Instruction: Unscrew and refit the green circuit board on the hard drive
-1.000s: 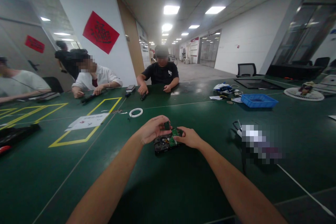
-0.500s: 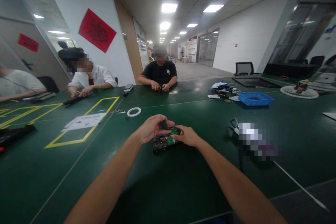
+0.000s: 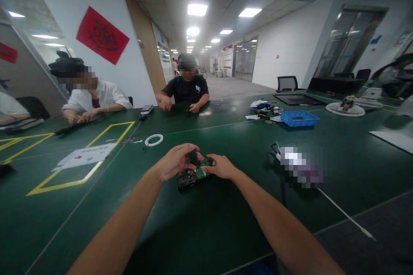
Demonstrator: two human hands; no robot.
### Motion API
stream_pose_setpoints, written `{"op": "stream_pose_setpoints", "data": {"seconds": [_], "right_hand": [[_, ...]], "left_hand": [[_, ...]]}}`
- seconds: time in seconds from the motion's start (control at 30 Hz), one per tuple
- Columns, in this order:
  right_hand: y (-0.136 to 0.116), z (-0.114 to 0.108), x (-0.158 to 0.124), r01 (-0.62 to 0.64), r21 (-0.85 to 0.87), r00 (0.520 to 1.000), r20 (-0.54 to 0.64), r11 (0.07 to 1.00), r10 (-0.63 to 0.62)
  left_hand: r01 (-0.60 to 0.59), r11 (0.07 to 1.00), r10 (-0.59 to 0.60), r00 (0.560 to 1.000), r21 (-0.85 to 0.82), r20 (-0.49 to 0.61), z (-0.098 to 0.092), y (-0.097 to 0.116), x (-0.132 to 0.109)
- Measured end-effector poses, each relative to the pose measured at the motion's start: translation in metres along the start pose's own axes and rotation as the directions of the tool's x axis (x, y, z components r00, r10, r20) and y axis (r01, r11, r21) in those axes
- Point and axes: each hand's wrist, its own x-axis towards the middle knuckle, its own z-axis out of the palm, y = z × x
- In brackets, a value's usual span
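Note:
A hard drive (image 3: 185,181) with a black casing and a green circuit board (image 3: 204,168) lies on the green table, circuit side up. My left hand (image 3: 176,162) hovers over its far left part, thumb and fingers curled round a small dark piece (image 3: 194,157) whose kind I cannot make out. From the right, my right hand (image 3: 223,167) grips the drive's right end, its thumb near the circuit board and its fingers at the far edge. My fingers partly hide the drive's far side.
A white ring (image 3: 154,140) and a paper sheet (image 3: 85,156) lie to the left, by yellow tape. On the right are a blurred-out object with a white cable (image 3: 346,214) and a blue tray (image 3: 300,119). Two people (image 3: 185,86) sit across the table, another at the left edge.
The view has turned a little to the right, so everything sits further left. My left hand has tilted slightly and the dark piece shows more. My right hand keeps its place on the drive.

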Motion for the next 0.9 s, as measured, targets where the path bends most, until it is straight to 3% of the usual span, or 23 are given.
{"op": "stream_pose_setpoints", "data": {"seconds": [0.37,0.63,0.9], "right_hand": [[-0.004,-0.002,-0.001,0.001,0.019,1.0,0.016,1.0,-0.001],[-0.001,0.001,0.002,-0.002,-0.007,1.0,-0.004,1.0,0.002],[0.003,0.004,0.004,0.013,0.003,1.0,-0.003,1.0,-0.013]], "left_hand": [[-0.027,0.998,0.024,0.998,-0.049,-0.065,0.002,0.001,0.0],[-0.014,0.999,0.014,1.0,0.029,0.006,-0.003,0.005,-0.002],[-0.017,0.999,0.02,0.994,0.031,-0.108,-0.01,0.002,0.002]]}}
